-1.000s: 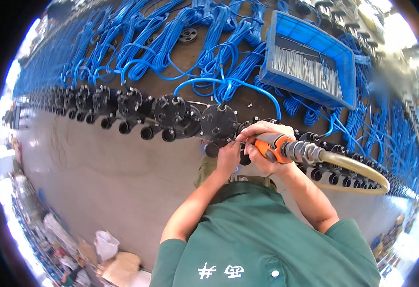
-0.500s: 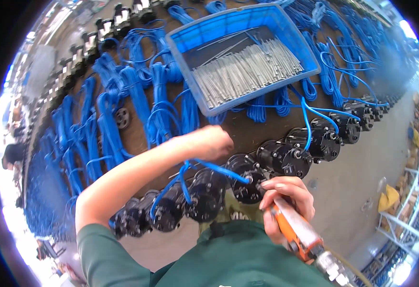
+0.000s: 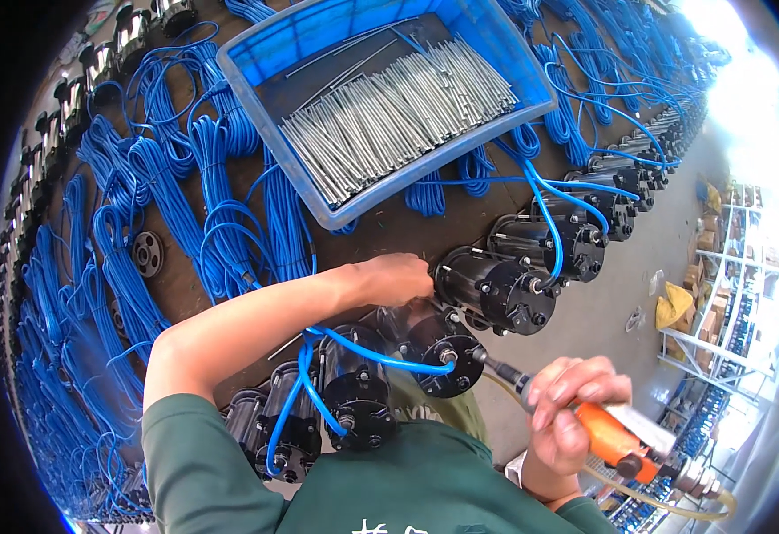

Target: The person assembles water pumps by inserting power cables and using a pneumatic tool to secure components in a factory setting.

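Observation:
My right hand point(image 3: 576, 405) is wrapped round an orange air screwdriver point(image 3: 616, 438) with a hose at its back end. The tool's dark bit reaches the right edge of the end cap of a black cylindrical motor point(image 3: 447, 356), which has a blue cable coming out of it. At that motor's far end my left hand point(image 3: 400, 278) rests with curled fingers; what they grip there is hidden. Close by on the right stands another black motor point(image 3: 505, 294), and on the left one more motor point(image 3: 358, 383) with its own blue cable.
A blue plastic bin point(image 3: 318, 209) of long metal rods point(image 3: 398, 111) sits on the brown table point(image 3: 389, 236). Bundled blue cables point(image 3: 220, 187) cover its left side. Motors line the near edge. To the right, a white rack point(image 3: 718, 347) stands on the floor beside a yellow bag point(image 3: 672, 305).
My right hand has moved right and back with the screwdriver, whose bit now shows against the motor. The left hand has come down to the motor's far end. The whole view has shifted.

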`<state>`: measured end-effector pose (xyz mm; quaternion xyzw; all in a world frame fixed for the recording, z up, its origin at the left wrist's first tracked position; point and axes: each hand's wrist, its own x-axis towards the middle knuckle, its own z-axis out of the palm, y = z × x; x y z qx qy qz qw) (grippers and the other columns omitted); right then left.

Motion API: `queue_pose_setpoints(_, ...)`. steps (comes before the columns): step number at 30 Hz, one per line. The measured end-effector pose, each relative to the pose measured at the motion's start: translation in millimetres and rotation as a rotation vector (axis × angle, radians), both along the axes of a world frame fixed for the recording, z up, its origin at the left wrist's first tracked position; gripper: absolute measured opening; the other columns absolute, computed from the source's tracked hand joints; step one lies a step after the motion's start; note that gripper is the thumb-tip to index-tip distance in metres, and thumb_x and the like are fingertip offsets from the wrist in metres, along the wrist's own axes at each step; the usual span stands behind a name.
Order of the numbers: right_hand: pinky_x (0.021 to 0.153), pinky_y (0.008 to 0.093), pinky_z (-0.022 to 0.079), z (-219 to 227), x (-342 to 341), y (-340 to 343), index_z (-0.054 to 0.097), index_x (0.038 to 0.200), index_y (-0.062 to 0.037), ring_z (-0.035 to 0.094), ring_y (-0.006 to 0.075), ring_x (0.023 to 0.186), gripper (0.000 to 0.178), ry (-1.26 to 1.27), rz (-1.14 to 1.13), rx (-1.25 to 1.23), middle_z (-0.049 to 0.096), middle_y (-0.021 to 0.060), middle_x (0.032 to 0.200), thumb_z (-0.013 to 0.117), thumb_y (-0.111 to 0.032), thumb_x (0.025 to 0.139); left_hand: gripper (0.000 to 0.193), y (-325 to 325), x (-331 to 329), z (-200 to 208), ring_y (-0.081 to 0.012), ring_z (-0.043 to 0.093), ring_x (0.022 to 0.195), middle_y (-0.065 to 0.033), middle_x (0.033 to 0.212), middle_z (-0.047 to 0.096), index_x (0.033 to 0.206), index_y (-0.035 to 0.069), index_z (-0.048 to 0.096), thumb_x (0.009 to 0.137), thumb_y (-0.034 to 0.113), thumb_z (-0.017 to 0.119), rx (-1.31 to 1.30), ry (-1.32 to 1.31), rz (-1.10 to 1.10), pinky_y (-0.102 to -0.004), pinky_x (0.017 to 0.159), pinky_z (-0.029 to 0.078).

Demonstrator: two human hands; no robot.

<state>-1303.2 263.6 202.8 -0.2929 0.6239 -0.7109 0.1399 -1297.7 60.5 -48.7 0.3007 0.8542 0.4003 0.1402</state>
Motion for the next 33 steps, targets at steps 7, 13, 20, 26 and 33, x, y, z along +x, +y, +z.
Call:
queue_pose_setpoints(7,0.056,0.0256,0.050,-51.5,-19.9,-28.6,0.052,0.111,0.0012,0.054,0.0136,0.057,0.029,0.050,0.007,0.070,0.061,0.0207,0.095,0.063,-0.007,0.085,0.012,3.9,3.8,-9.3,-0.0382,0.067,0.077,-0.0168,0.075,0.069,0.083,0.006,0.072,0.075,0.012,0.064,-0.055,0.066,-0.004,-0.0492,0.068,0.052)
queue_pose_setpoints(13,0.055,0.0243,0.049,-57.9,-23.7,-36.6,0.052,0.107,0.0023,0.053,0.0137,0.057,0.024,0.002,0.055,-0.012,0.061,0.0188,0.089,0.058,0.000,0.083,0.013,3.4,7.0,-6.4,-0.0386,0.068,0.079,-0.0158,0.079,0.071,0.086,0.007,0.072,0.076,0.010,0.064,-0.074,0.014,0.033,-0.0480,0.070,0.053)
queue_pose_setpoints(20,0.058,0.0268,0.051,-69.4,-22.2,-27.2,0.054,0.118,0.0068,0.059,0.0152,0.059,0.039,0.025,0.094,0.006,0.066,0.0265,0.101,0.063,-0.007,0.083,0.031,-31.7,73.2,-0.2,-0.0378,0.066,0.095,-0.0180,0.094,0.070,0.107,0.003,0.073,0.077,0.007,0.068,0.063,-0.135,0.353,-0.0471,0.084,0.052)
queue_pose_setpoints(26,0.057,0.0257,0.051,-71.4,-22.5,-31.1,0.055,0.115,0.0047,0.057,0.0144,0.060,0.033,0.082,0.117,-0.028,0.066,0.0230,0.096,0.059,-0.002,0.082,0.024,-14.7,94.7,-10.9,-0.0351,0.068,0.088,-0.0167,0.091,0.071,0.100,0.001,0.074,0.079,0.010,0.070,0.133,-0.021,0.387,-0.0435,0.081,0.054)
queue_pose_setpoints(33,0.055,0.0280,0.050,-1.4,11.1,-21.8,0.054,0.121,0.0013,0.057,0.0135,0.059,0.039,0.086,0.063,-0.087,0.064,0.0182,0.096,0.062,-0.005,0.084,0.019,-11.8,99.8,-1.1,-0.0346,0.068,0.084,-0.0157,0.085,0.071,0.094,0.000,0.074,0.080,0.012,0.069,0.095,-0.042,0.395,-0.0430,0.079,0.055)
